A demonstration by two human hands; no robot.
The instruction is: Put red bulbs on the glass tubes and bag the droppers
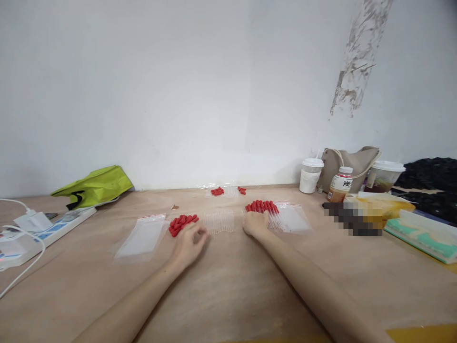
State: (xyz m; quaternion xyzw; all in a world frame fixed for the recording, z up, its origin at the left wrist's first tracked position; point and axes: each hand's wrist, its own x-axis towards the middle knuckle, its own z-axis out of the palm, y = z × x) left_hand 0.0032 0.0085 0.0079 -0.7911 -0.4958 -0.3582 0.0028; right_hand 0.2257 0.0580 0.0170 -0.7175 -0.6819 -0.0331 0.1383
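Note:
My left hand (189, 244) rests on the table at the near edge of a pile of red rubber bulbs (180, 224). Its fingers are curled, and whatever they hold is hidden. Just right of it lies a row of clear thin tubes (218, 222), side by side. My right hand (255, 224) is closed beside a row of droppers (271, 209), clear tubes with red bulbs on their ends. Its fingertips are hidden behind the hand, so I cannot see what they grip. A clear zip bag (296, 218) lies under or against the droppers' right side.
Another zip bag (143, 236) lies left of the bulbs. Further back are a small bag with red bulbs (217, 191) and tubes. A power strip (46, 238) and green bag (96, 186) stand left; cups (311, 176), a bottle (340, 185) and tissue pack (423, 233) stand right.

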